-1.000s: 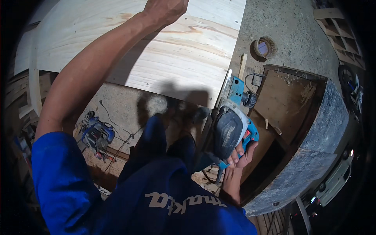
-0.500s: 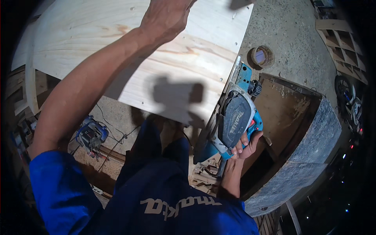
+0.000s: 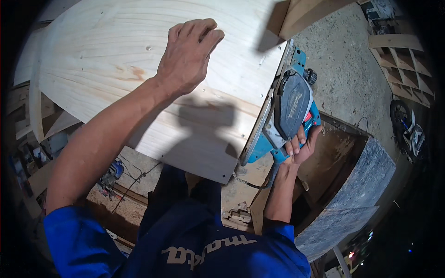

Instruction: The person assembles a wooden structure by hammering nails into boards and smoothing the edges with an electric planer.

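Note:
A pale plywood panel (image 3: 102,69) with small fastener marks fills the upper left and middle. My left hand (image 3: 187,58) rests on top of it, fingers loosely bent and apart, holding nothing. On the panel's right edge, my right hand (image 3: 303,146) is wrapped around the rear handle of a teal electric planer (image 3: 291,104). The planer is tipped on its side, its base along that edge and its dark side cover towards me. A black cord (image 3: 257,186) trails from its back end. My shadow falls across the panel's near corner.
A wooden piece (image 3: 308,16) rises at the panel's far right corner. Right of me stands a large open box-like form (image 3: 352,185) with a grey mottled side. A blue power tool (image 3: 111,176) and cables lie low at left. Wood offcuts (image 3: 240,214) sit by my legs; a motorcycle (image 3: 410,127) stands far right.
The planer in my right hand has moved forward along the panel's right edge. My left hand now shows whole, lower in the view. The view has shifted, bringing the far wooden piece in.

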`<move>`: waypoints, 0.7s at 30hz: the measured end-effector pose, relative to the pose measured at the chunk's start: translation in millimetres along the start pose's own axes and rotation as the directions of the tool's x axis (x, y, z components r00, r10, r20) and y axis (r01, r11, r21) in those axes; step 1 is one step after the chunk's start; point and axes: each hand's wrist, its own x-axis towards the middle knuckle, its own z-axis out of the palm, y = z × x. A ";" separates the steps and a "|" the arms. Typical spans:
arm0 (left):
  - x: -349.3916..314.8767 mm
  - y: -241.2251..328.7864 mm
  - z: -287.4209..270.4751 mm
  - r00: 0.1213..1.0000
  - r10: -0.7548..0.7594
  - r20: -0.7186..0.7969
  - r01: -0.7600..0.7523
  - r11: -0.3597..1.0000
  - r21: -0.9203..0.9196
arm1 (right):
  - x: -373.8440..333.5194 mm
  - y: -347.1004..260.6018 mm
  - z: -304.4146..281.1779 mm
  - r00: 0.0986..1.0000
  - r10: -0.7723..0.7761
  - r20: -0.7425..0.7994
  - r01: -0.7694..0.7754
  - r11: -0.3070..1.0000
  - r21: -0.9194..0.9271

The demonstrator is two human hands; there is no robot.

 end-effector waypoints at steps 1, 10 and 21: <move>0.8 -0.2 -1.4 1.000 -0.004 -0.004 0.004 1.000 0.002 | 10.4 -4.7 -1.3 1.000 0.011 0.017 -0.011 1.000 -0.020; 2.8 -5.0 1.8 1.000 -0.003 0.012 0.003 1.000 -0.002 | 70.0 -27.6 7.1 0.995 0.066 0.079 -0.061 0.996 -0.062; -0.6 7.2 -10.6 0.997 0.053 -0.052 -0.055 0.998 -0.033 | -108.6 35.8 -9.7 1.000 0.010 0.000 -0.010 0.999 0.049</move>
